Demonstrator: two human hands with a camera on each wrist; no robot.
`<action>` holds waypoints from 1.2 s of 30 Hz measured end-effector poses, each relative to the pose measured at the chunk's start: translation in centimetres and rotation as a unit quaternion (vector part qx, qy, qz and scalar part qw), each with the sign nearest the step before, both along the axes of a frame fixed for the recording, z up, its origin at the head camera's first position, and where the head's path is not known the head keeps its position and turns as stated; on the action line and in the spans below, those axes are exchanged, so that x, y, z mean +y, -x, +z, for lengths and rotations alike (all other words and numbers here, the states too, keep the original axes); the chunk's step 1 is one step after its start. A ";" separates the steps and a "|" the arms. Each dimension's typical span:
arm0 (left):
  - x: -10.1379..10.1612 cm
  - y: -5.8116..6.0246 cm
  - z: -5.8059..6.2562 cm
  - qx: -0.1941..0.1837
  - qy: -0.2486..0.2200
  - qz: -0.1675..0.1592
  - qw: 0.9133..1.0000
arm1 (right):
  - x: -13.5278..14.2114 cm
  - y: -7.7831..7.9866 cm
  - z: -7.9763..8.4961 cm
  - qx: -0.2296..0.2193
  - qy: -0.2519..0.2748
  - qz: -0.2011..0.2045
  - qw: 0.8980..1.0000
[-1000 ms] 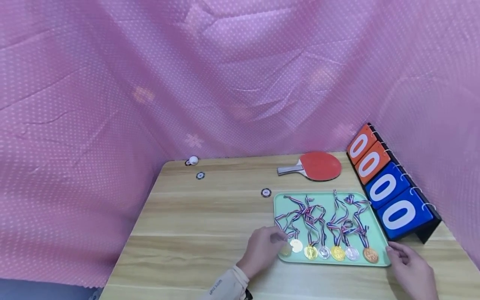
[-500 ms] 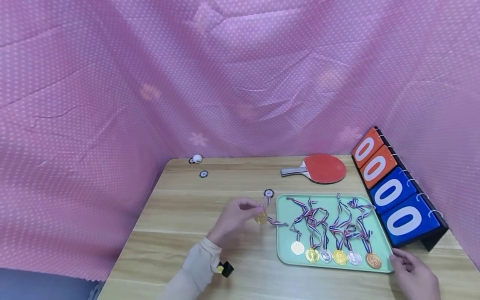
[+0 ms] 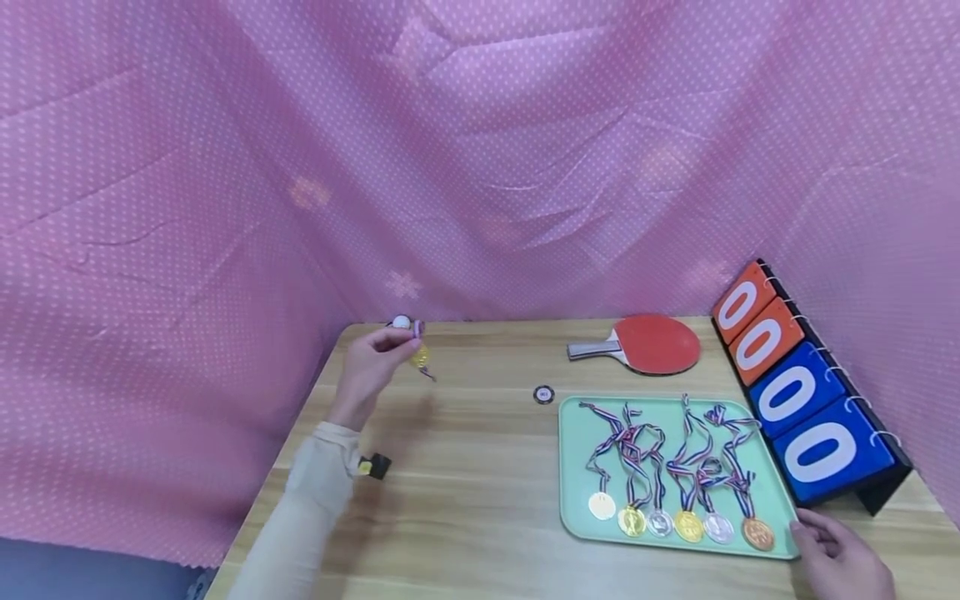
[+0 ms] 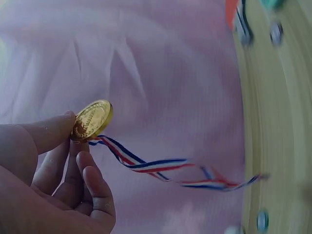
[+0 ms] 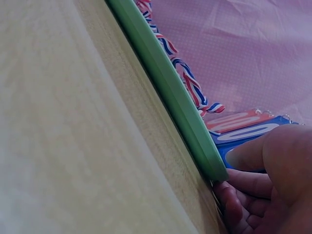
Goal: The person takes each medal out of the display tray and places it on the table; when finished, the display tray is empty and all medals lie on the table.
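In the head view, my left hand [image 3: 367, 371] is raised at the back left of the table, pinching a gold medal [image 4: 92, 120] by its edge between thumb and fingers. From the medal trails a red, white and blue ribbon [image 4: 161, 165], best seen in the left wrist view. A mint green tray [image 3: 573, 467] lies front right, bearing a row of several gold, silver and bronze medals with tangled ribbons. My right hand [image 3: 847, 558] grips its near right corner, thumb above the rim and fingers beneath in the right wrist view.
A white ball [image 3: 401, 322] sits at the back left edge, close by the left hand. One round chip [image 3: 543, 394] lies off the tray's corner. Behind the tray is a red table tennis bat [image 3: 660, 343]. A flip scoreboard [image 3: 795, 387] showing zeros stands at right, before pink curtains [image 3: 525, 167].
My left hand has taken the gold medal from the tray's left end and carried it left and toward the back of the table. The right hand has stayed at the tray's corner.
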State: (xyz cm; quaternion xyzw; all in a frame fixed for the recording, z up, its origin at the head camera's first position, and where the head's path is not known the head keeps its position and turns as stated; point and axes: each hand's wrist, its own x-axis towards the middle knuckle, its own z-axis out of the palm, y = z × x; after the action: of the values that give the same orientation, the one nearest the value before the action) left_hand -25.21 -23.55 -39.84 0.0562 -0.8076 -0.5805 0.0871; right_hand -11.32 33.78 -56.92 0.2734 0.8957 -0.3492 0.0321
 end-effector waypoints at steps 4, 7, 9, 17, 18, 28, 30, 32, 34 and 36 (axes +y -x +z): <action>-3.8 0.1 -1.2 -0.034 0.035 0.031 0.998 | -0.1 0.0 0.1 -0.004 0.008 -0.012 1.000; -6.5 -0.7 -3.4 -0.095 0.056 0.018 0.994 | -0.2 0.0 0.1 -0.004 0.009 -0.018 1.000; -8.0 -1.4 -5.1 -0.136 0.065 0.002 0.989 | -0.2 0.0 0.3 0.001 0.007 -0.022 1.000; -12.0 -5.2 -11.1 -0.245 0.079 -0.032 0.966 | -0.1 0.0 0.7 0.008 -0.002 -0.024 1.000; -12.3 -5.8 -11.7 -0.249 0.080 -0.037 0.965 | -0.2 0.0 0.7 0.006 -0.002 -0.022 1.000; -12.9 -9.0 -14.2 -0.266 0.120 -0.074 0.954 | -0.4 -0.1 0.4 0.013 0.000 -0.030 0.999; -12.6 -9.2 -14.2 -0.270 0.128 -0.067 0.952 | -0.5 0.0 0.4 0.010 0.002 -0.034 0.999; -12.4 -9.3 -14.2 -0.268 0.136 -0.061 0.952 | -0.5 -0.1 0.4 0.011 0.002 -0.033 0.999; -12.4 -9.4 -14.3 -0.264 0.155 -0.057 0.950 | -0.5 -0.1 0.4 0.013 0.001 -0.032 0.999; -12.3 -9.6 -14.5 -0.256 0.178 -0.050 0.949 | -0.5 -0.2 0.4 0.014 -0.002 -0.025 1.000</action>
State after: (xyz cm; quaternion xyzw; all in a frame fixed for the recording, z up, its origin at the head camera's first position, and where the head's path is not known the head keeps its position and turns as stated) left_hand -15.56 -35.87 -54.30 0.1459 -0.8946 -0.3974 -0.1432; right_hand -11.17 33.25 -56.49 0.2910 0.8898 -0.3514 0.0106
